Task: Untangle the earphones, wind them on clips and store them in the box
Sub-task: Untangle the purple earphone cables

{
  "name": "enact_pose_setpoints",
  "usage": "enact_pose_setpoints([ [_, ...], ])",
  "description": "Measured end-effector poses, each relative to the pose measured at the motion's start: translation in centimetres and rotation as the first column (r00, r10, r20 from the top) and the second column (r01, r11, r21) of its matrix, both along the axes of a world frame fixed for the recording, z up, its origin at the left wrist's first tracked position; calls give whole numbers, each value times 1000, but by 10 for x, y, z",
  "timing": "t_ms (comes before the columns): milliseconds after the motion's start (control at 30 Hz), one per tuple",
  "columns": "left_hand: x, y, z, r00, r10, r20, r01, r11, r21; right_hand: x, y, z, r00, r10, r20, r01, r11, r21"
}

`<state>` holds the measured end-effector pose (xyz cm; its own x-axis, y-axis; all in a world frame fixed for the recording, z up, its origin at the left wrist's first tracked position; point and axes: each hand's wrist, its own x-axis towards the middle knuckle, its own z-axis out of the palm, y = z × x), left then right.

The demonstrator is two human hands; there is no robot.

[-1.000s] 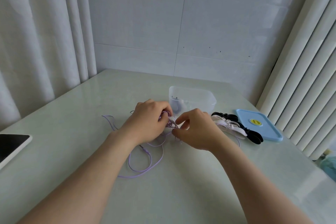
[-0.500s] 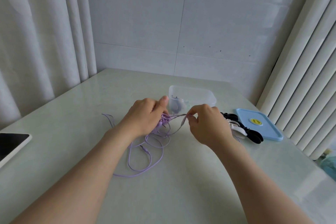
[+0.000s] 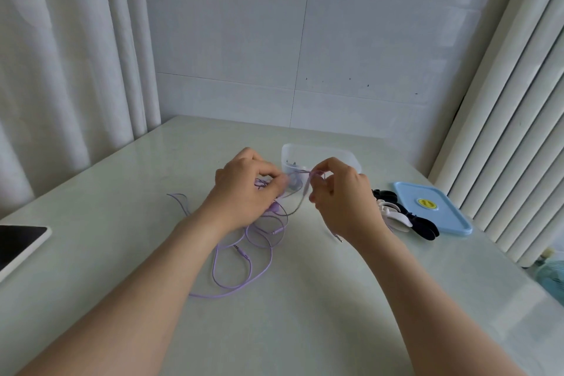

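Observation:
A tangle of purple earphones (image 3: 244, 256) lies in loose loops on the pale table, in front of my hands. My left hand (image 3: 247, 192) grips the knotted part of the cable just above the table. My right hand (image 3: 338, 195) pinches a strand of the same cable and holds it raised, level with the box. A short stretch of cable runs between the two hands. The clear plastic box (image 3: 351, 159) stands just behind my hands, with something dark inside. Black and white clips (image 3: 406, 217) lie to the right of my right hand.
The box's blue lid (image 3: 433, 214) lies flat at the right, beside the clips. A dark-screened tablet (image 3: 18, 244) sits at the left table edge. Curtains hang at left, vertical blinds at right, and a tiled wall stands behind the table.
My right hand has lifted its pinched strand up and away from the left hand, drawing cable out of the knot. The loops on the table have spread slightly.

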<state>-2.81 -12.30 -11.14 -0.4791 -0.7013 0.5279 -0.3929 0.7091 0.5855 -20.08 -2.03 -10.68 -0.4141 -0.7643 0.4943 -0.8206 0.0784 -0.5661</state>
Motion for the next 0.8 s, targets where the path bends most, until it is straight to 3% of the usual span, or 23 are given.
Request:
enact_pose_setpoints([
  [100, 0, 0, 4, 980, 4, -199, -1, 1000, 17, 2, 3, 4, 996, 5, 84, -2, 999, -43],
  [233, 3, -3, 6, 947, 80, -312, -69, 996, 48, 3, 5, 8, 986, 24, 164, -14, 998, -60],
  [333, 5, -2, 12, 866, 128, -484, -61, 986, 153, -2, 5, 6, 993, -42, 107, 41, 999, 10],
  [433, 9, -7, 14, 773, 189, -606, -12, 959, 283, -4, 7, 4, 988, -152, -15, 152, 971, 187],
  [533, 10, -7, 15, 829, 134, -543, 34, 957, 287, -1, 8, 4, 974, -206, -92, 223, 938, 264],
  [600, 8, -2, 15, 876, 71, -477, 43, 973, 225, 3, 8, 7, 986, -152, -71, 160, 977, 139],
  [700, 5, 6, 14, 905, -18, -426, 111, 975, 195, 17, 9, 15, 997, 38, 72, -25, 984, -175],
  [800, 2, 8, 14, 905, -104, -412, 188, 968, 169, 29, 10, 17, 979, 157, 132, -121, 962, -244],
])
